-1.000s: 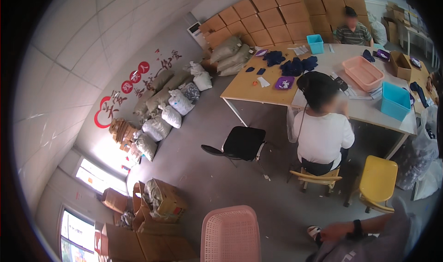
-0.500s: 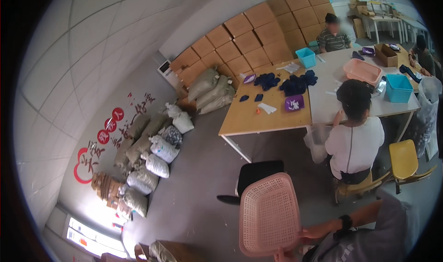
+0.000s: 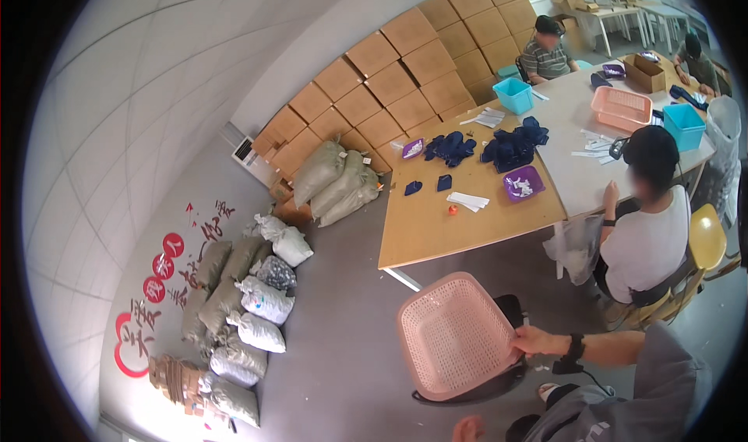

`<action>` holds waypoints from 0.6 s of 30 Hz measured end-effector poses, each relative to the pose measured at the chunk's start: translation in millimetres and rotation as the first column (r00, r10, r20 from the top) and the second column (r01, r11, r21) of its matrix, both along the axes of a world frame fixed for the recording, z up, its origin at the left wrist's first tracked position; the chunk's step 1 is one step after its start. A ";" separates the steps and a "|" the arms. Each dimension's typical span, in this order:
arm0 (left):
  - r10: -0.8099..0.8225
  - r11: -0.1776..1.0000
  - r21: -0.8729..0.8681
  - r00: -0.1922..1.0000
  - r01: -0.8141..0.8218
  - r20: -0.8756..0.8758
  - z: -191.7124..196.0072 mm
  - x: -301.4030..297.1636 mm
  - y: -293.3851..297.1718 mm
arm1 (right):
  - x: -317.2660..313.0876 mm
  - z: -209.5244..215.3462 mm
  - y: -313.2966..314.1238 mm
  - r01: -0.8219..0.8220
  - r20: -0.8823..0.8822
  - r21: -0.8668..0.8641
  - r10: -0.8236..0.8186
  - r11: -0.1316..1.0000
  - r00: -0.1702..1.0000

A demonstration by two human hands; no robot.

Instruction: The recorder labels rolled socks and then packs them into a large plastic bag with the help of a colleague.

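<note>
My right hand (image 3: 533,341), with a black band on its wrist, grips the right rim of a pink perforated plastic basket (image 3: 456,341). The basket hangs tilted above the floor, its inside facing me and holding nothing. Part of a black chair (image 3: 510,309) shows behind it. Just below the basket, apart from it, my left hand (image 3: 469,429) shows at the lower edge; it is cut off and its fingers are unclear.
Ahead stands a table (image 3: 413,235) with dark blue cloth pieces (image 3: 510,147), purple trays (image 3: 523,183) and a turquoise bin (image 3: 513,96). A seated person (image 3: 650,232) is to the right. Filled sacks (image 3: 261,332) line the left wall; stacked cartons (image 3: 401,88) stand behind.
My left hand has come off the basket's lower rim. My right hand now holds the basket alone, and it has swung to a different tilt, nearer the table. The view has shifted.
</note>
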State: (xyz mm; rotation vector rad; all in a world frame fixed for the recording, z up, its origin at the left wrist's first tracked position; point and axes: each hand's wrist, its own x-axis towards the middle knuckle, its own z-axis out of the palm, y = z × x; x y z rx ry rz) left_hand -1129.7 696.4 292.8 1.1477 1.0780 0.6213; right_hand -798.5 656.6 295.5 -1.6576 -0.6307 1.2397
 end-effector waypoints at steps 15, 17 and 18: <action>0.361 0.906 -0.172 0.919 -0.386 -0.158 18.4 -46.8 306.4 | 181.1 -135.9 367.3 0.418 0.270 -0.032 -0.395 0.908 0.878; 0.334 0.919 -0.166 0.929 -0.358 -0.159 18.5 -38.1 343.3 | 190.3 -150.9 408.7 0.446 0.328 0.038 -0.433 0.894 0.840; 0.313 0.926 -0.166 0.936 -0.338 -0.161 18.6 -35.1 360.5 | 198.2 -157.6 423.5 0.548 0.329 0.047 -0.530 0.835 0.781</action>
